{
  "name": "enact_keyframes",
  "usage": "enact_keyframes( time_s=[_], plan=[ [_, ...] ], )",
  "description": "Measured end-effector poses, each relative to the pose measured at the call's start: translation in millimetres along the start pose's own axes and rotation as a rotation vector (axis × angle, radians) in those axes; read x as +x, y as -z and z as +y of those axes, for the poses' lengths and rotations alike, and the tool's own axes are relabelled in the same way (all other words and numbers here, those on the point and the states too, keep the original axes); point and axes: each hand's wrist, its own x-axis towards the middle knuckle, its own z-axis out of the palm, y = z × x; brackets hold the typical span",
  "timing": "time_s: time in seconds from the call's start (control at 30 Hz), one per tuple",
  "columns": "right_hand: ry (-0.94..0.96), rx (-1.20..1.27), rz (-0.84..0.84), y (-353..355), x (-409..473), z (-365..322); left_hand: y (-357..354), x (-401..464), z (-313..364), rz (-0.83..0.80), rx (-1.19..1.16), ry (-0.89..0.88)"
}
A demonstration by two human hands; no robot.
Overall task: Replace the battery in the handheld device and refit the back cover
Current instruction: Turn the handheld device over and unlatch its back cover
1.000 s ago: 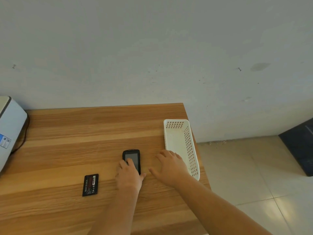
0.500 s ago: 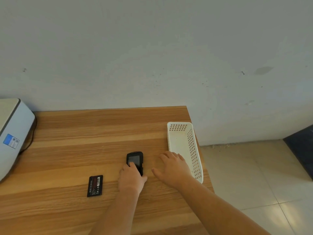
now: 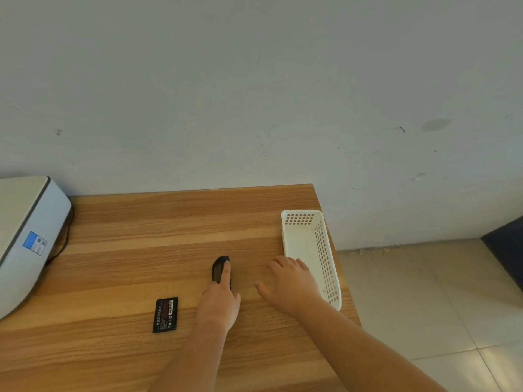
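On the wooden table [image 3: 141, 250], left hand [image 3: 219, 302] gripping tilted device [image 3: 218, 268], right hand [image 3: 291, 281] spread flat beside.

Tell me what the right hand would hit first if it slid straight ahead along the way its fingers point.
Probably the white basket: the right hand lies flat on the table, fingers pointing forward, their tips just short of the basket's near left wall. Whether they already touch it is unclear.

White perforated basket [image 3: 325, 250] (lying empty) and grey machine [image 3: 25, 236] on wooden table [image 3: 141, 222]
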Motion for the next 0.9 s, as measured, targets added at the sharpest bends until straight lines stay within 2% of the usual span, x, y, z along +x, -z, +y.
enact_keyframes(
  time_s=[0.53, 0.67, 0.8, 0.9],
  plan=[
    [-0.003, 0.005, -0.002, -2.2, -2.4, 5.3, -3.7, 5.4, -12.2, -0.003, -0.074, -0.043],
    [-0.003, -0.004, -0.004, -1.5, -3.1, 6.1, -8.1, 7.1, -8.2, 0.025, -0.19, -0.041],
    [-0.01, -0.013, -0.008, 0.1, -3.3, 6.9, -8.7, 7.0, -7.2, 0.086, -0.37, 0.039],
    [-0.003, -0.018, -0.01, 1.0, -2.6, 6.6, -7.4, 8.9, -8.2, 0.124, -0.42, 0.115]
  ],
)
